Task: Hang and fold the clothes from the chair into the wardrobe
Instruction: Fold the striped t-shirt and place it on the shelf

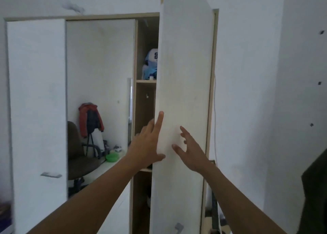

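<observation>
Two bare hands reach toward the tall white panel door [184, 85] of a white built-in wardrobe with a light wood frame [113, 16], which stands ajar, swung out toward the camera. The left hand [147, 143] lies at the door's free edge with its fingers straight: the index finger points up along the edge and the thumb presses flat on the door's front face. Whether the other fingers reach behind the edge cannot be told. The right hand [193, 154] is spread wide, fingers apart and aimed at the door's face; whether it touches the panel cannot be told.

Through the gap a light wood shelf [146, 81] carries a blue and white soft bundle [150, 65], blurred. A flat grey metal handle [178, 227] sits low on the open door. To the left, a tall mirror panel [100, 56] reflects a brown padded office chair [77, 156], a red and dark jacket [90, 117] hanging just behind it, and a small green bowl [111, 157] on a white surface. The far-left white door [37, 95] is closed, bearing another grey handle [51, 175]. A dark cloth [315, 189] hangs at the frame's right edge, and a thin white cord [215, 113] runs down the white wall [247, 74] beside the door.
</observation>
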### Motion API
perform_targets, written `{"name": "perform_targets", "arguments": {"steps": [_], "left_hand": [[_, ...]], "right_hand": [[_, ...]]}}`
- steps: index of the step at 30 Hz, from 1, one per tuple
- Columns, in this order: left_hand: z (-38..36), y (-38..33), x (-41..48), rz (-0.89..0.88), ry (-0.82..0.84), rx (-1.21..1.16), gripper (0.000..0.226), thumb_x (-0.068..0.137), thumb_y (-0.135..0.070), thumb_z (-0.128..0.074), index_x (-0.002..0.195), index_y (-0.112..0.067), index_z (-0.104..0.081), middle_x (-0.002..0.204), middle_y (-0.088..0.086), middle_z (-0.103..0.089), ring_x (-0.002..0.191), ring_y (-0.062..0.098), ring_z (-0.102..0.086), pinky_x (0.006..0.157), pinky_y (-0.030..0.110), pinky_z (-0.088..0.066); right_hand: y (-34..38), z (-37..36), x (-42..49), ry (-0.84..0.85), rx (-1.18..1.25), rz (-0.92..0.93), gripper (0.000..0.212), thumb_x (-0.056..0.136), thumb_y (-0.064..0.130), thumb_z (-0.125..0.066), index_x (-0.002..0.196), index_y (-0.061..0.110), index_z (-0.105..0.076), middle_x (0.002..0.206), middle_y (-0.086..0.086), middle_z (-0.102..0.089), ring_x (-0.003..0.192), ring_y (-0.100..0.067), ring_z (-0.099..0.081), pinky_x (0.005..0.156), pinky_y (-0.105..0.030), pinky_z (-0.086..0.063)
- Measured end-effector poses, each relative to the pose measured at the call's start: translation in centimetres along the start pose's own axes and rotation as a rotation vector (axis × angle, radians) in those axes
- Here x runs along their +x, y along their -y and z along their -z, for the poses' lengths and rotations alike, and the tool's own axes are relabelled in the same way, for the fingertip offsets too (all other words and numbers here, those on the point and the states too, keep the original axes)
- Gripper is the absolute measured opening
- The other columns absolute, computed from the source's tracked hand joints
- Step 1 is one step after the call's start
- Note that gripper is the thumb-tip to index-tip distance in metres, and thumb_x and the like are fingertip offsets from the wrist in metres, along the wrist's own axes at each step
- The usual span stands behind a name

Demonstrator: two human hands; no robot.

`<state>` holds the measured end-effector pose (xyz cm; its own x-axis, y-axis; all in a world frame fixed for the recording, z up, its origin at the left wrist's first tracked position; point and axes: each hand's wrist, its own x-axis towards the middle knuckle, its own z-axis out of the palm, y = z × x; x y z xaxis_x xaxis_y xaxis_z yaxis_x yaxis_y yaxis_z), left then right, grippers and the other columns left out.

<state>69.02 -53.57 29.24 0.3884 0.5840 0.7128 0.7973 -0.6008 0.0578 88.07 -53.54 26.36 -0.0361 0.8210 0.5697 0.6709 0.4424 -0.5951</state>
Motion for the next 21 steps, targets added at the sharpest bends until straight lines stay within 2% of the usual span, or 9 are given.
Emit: {"name": "perform_targets", "arguments": {"steps": [2, 4, 5, 7, 10, 14, 16, 18, 21], "left_hand": [[-0.9, 2.7, 0.4, 0.053, -0.026, 0.105, 0.152, 0.062, -0.06, -0.085, 0.143, -0.032, 0.041, 0.165, 0.006, 0.009, 0.151, 0.035, -0.011, 0.118, 0.054, -0.028], [-2.2, 5.1, 0.9, 0.109, -0.049, 0.189, 0.158, 0.055, -0.065, -0.085, 0.147, -0.026, 0.037, 0.161, 0.009, 0.028, 0.151, 0.039, 0.013, 0.121, 0.059, -0.013], [-2.9, 6.2, 1.3, 0.121, -0.073, 0.241, 0.16, 0.05, -0.068, -0.085, 0.15, -0.021, 0.032, 0.16, 0.011, 0.031, 0.149, 0.04, 0.019, 0.12, 0.062, -0.009], [-4.6, 8.6, 2.2, 0.126, -0.102, 0.338, 0.163, 0.043, -0.073, -0.083, 0.155, -0.011, 0.018, 0.161, 0.017, 0.027, 0.148, 0.042, 0.02, 0.118, 0.066, -0.007], [-7.9, 12.0, 2.8, 0.119, -0.042, 0.437, 0.162, 0.043, -0.075, -0.082, 0.155, 0.0, 0.008, 0.161, 0.022, 0.021, 0.148, 0.043, 0.018, 0.118, 0.066, -0.002], [-14.6, 15.1, 1.7, 0.097, 0.111, 0.465, 0.163, 0.045, -0.065, -0.088, 0.152, 0.004, 0.015, 0.159, 0.025, 0.026, 0.146, 0.043, 0.025, 0.118, 0.058, 0.013], [-17.5, 16.4, 2.1, 0.123, 0.119, 0.435, 0.164, 0.045, -0.059, -0.091, 0.152, 0.003, 0.017, 0.159, 0.025, 0.025, 0.146, 0.044, 0.024, 0.118, 0.056, 0.012], [-19.8, 17.7, 3.0, 0.146, 0.12, 0.384, 0.166, 0.038, -0.056, -0.094, 0.154, 0.003, 0.01, 0.161, 0.025, 0.02, 0.149, 0.043, 0.017, 0.119, 0.056, 0.005], [-23.1, 20.0, 3.2, 0.134, 0.193, 0.349, 0.167, 0.036, -0.06, -0.092, 0.155, 0.001, 0.008, 0.161, 0.023, 0.02, 0.149, 0.043, 0.016, 0.121, 0.055, 0.0]], "right_hand": [[-2.1, -2.5, 1.8, 0.032, -0.106, 0.015, 0.083, 0.092, 0.056, -0.057, 0.157, 0.031, -0.01, 0.164, 0.004, -0.017, 0.148, -0.019, -0.024, 0.117, -0.037, -0.027], [-3.9, -4.6, 3.4, 0.042, -0.178, 0.002, 0.091, 0.087, 0.062, -0.06, 0.156, 0.036, -0.006, 0.165, 0.004, -0.006, 0.15, -0.022, -0.016, 0.118, -0.044, -0.027], [-4.8, -5.4, 4.2, 0.032, -0.212, -0.003, 0.094, 0.085, 0.064, -0.061, 0.156, 0.041, -0.003, 0.165, 0.005, -0.002, 0.151, -0.023, -0.013, 0.118, -0.049, -0.028], [-6.3, -6.8, 5.8, 0.004, -0.31, 0.001, 0.101, 0.082, 0.066, -0.065, 0.153, 0.048, 0.005, 0.165, 0.01, 0.006, 0.152, -0.024, -0.006, 0.116, -0.061, -0.026], [-8.8, -8.8, 8.0, -0.001, -0.463, 0.002, 0.115, 0.078, 0.063, -0.07, 0.15, 0.05, 0.018, 0.161, 0.019, 0.024, 0.153, -0.029, 0.008, 0.115, -0.067, -0.017], [-12.4, -11.9, 9.7, 0.0, -0.498, -0.05, 0.132, 0.069, 0.063, -0.078, 0.15, 0.044, 0.024, 0.154, 0.021, 0.038, 0.148, -0.027, 0.028, 0.115, -0.07, -0.014], [-14.0, -13.4, 10.3, -0.002, -0.509, -0.092, 0.138, 0.064, 0.065, -0.08, 0.15, 0.042, 0.027, 0.154, 0.02, 0.041, 0.145, -0.024, 0.035, 0.114, -0.071, -0.012], [-15.5, -15.0, 10.6, 0.009, -0.539, -0.151, 0.145, 0.059, 0.067, -0.081, 0.149, 0.04, 0.028, 0.154, 0.016, 0.041, 0.143, -0.026, 0.038, 0.112, -0.072, -0.012], [-17.8, -17.5, 10.6, 0.01, -0.611, -0.212, 0.148, 0.056, 0.067, -0.082, 0.151, 0.036, 0.026, 0.157, 0.008, 0.039, 0.143, -0.031, 0.037, 0.11, -0.075, -0.016]]}}
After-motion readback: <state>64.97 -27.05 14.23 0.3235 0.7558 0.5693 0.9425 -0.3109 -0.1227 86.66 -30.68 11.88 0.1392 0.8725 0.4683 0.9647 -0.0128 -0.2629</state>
